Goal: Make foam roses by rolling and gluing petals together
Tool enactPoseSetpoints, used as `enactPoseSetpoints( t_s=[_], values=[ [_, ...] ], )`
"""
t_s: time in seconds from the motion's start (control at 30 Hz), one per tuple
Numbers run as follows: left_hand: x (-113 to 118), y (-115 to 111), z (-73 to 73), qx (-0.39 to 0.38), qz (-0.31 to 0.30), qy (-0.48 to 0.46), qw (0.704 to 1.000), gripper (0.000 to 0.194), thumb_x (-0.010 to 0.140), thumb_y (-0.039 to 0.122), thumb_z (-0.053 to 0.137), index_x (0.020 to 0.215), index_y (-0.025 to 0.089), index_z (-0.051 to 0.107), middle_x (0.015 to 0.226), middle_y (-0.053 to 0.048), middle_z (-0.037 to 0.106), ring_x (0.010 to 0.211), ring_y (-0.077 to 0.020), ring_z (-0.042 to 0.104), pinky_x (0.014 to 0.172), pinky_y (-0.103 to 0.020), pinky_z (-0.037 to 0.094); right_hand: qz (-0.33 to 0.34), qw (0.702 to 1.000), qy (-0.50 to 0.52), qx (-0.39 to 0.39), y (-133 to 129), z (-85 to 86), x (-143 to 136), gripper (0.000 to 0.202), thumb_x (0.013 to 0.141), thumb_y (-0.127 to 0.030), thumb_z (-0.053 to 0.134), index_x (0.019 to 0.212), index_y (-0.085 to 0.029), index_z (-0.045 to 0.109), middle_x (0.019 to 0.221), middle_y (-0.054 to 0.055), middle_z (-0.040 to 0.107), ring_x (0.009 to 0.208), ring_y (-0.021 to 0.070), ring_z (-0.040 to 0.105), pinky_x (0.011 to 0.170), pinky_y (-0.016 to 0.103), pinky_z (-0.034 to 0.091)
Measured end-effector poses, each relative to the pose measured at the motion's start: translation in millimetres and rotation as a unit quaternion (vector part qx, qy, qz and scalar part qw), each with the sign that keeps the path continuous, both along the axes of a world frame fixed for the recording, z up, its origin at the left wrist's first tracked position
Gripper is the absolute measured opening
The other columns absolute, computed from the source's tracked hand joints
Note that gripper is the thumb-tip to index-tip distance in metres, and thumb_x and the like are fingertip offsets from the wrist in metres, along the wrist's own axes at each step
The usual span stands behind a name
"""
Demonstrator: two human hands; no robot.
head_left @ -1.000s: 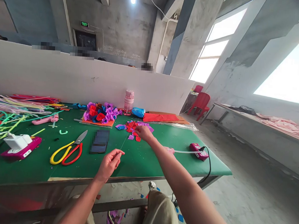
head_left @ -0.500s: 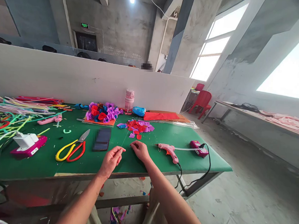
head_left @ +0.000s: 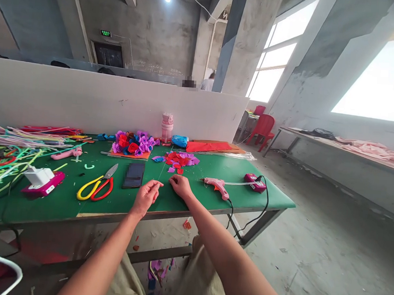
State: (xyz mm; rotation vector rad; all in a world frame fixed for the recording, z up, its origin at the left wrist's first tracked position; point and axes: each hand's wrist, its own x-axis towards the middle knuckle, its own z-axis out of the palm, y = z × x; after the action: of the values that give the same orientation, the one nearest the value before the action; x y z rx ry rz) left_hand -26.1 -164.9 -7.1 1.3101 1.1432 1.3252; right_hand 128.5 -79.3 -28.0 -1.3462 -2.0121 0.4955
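Wire (head_left: 161, 172) hung on one pinch

The fingers of the left hand (head_left: 145, 197) held it, its length pointing past them toward loose petals (head_left: 180, 159); a slackened grip could have dropped it. Beside them the right hand (head_left: 182, 187) curled; whether it held anything, I couldn't tell.

The thin strand (head_left: 162, 170) is pale, very fine and nearly straight; its lower end is pinched between the thumb and fingers of the left hand (head_left: 147, 195), and its length slants up and slightly rightward, crossing the view of the loose petals (head_left: 183, 159), with contact between the two not determinable. The petals are small, flat cut pieces, mainly red and purple with some blue at the left, lying overlapped in a low, irregular pile on the green worktop (head_left: 229, 165), several separate pieces resting along its near edge.
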Motion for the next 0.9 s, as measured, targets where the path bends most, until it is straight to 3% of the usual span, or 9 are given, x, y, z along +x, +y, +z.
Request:
enactPoseSetpoints(
  t_s=[0.53,0.7,0.83,0.9],
  values=[
    [5.1,1.6,-1.0,0.034,0.012,0.049,0.998,0.033,0.075,0.048,0.056,0.083,0.016,0.062,0.042,0.009,0.037,0.035,-0.0051,0.028,0.037,-0.017,0.020,-0.012,1.000,-0.008,-0.005,1.7,3.5,-2.6,0.017,0.081,-0.023,0.053,0.082,-0.020,0.069,0.079,0.001,0.070,0.074,0.0150,0.061,0.069,0.022,0.043],
    [4.6,2.6,1.3,0.019,-0.005,0.025,0.999,0.031,0.073,0.047,0.055,0.078,0.016,0.060,0.040,0.009,0.036,0.034,-0.0053,0.026,0.036,-0.017,0.019,-0.029,0.999,0.025,-0.014,-0.6,5.1,-4.4,0.015,0.078,-0.021,0.055,0.076,-0.019,0.069,0.075,0.001,0.070,0.073,0.0152,0.061,0.070,0.023,0.044],
    [9.2,8.0,-0.2,0.005,0.018,-0.012,1.000,0.031,0.072,0.047,0.054,0.077,0.017,0.057,0.040,0.010,0.035,0.033,-0.0047,0.024,0.035,-0.017,0.016,-0.029,0.996,0.080,-0.033,-2.2,8.6,-4.8,0.012,0.076,-0.021,0.058,0.073,-0.018,0.069,0.074,0.003,0.070,0.074,0.0165,0.062,0.073,0.025,0.046],
    [13.7,10.7,-0.6,-0.006,0.031,-0.032,0.999,0.032,0.073,0.049,0.052,0.078,0.017,0.054,0.041,0.011,0.034,0.032,-0.0044,0.022,0.034,-0.017,0.015,-0.018,0.991,0.123,-0.052,-4.7,13.3,-5.3,0.020,0.082,-0.026,0.054,0.078,-0.015,0.070,0.076,0.006,0.070,0.072,0.0166,0.063,0.071,0.026,0.049]
  ],
)
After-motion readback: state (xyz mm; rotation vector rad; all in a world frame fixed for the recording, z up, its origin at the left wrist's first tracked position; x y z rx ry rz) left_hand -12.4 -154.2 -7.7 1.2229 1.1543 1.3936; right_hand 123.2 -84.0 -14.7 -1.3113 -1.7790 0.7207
